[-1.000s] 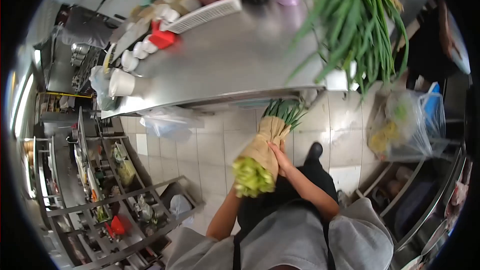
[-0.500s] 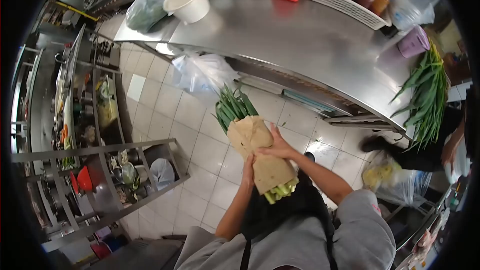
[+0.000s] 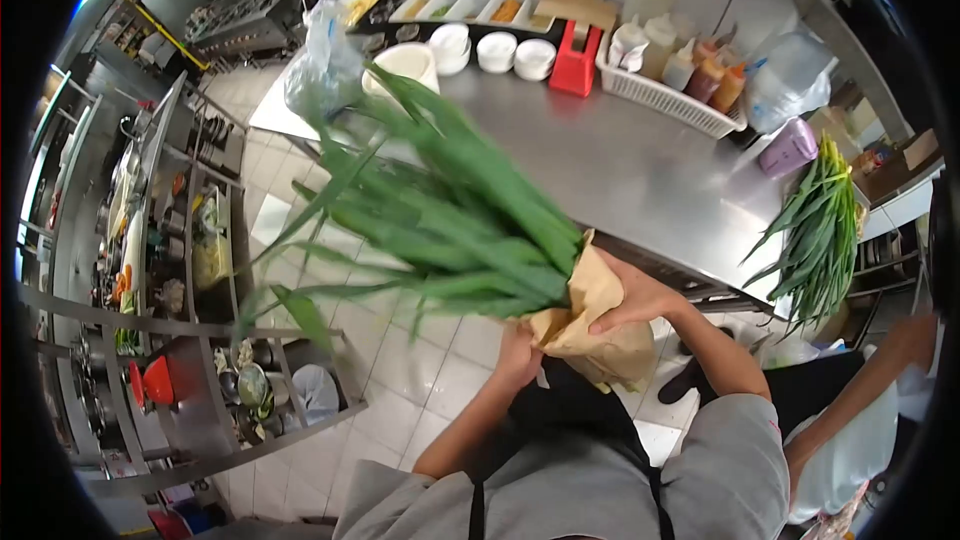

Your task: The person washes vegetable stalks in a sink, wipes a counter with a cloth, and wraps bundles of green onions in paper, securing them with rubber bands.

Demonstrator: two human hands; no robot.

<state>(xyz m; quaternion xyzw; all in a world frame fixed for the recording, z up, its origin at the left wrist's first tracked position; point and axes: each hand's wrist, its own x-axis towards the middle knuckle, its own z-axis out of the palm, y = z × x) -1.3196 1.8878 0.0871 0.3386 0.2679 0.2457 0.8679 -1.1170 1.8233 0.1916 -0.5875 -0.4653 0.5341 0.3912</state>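
Observation:
A large bundle of long green leafy stalks (image 3: 470, 210) points up and to the left, its leaf tips blurred. Brown paper (image 3: 605, 325) wraps its lower end. My left hand (image 3: 518, 355) is closed on the paper's edge at the left. On the right side my right hand (image 3: 635, 295) grips the same paper, thumb across its front. The stalk ends inside the paper are hidden. A second green bunch (image 3: 815, 240) lies on the right end of the steel counter (image 3: 640, 165), beside a purple container (image 3: 788, 148).
Along the counter's back stand white bowls (image 3: 497, 52), a red holder (image 3: 575, 60) and a white basket (image 3: 670, 105) of bottles. A plastic bag (image 3: 325, 65) sits at its left end. Metal shelving (image 3: 190, 380) is at left. Another person's arm (image 3: 865, 395) shows at right.
The wrapped bundle has swung up toward me and tilted left, its long leaves now spread across the view. My hands have moved up the paper toward its open edge. The view has tipped upward.

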